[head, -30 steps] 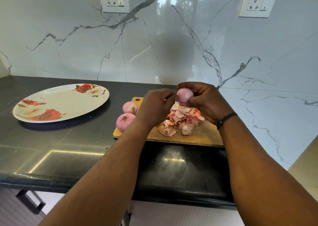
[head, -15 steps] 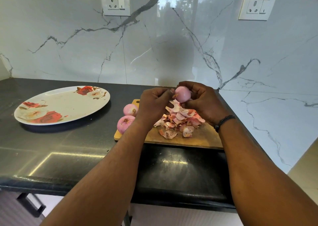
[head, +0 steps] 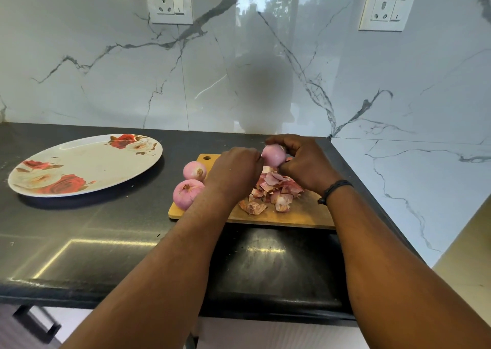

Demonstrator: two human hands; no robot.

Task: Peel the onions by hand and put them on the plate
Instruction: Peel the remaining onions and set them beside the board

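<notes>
My right hand grips a pink onion above a wooden cutting board. My left hand is curled against the onion's left side, its fingertips at the skin; what they hold is hidden. A heap of loose onion peels lies on the board under both hands. Two more pink onions rest at the board's left end, one farther back and one nearer. A white plate with red roses sits on the counter to the left, with nothing on it.
The black counter ends at a front edge below my arms. A marble wall with two sockets stands behind, and another marble wall closes the right side next to the board. A drawer handle shows at bottom left.
The view has shifted slightly. Both hands stay at the onion over the board, and the onion has turned a little in my right hand. The plate and other onions have not moved.
</notes>
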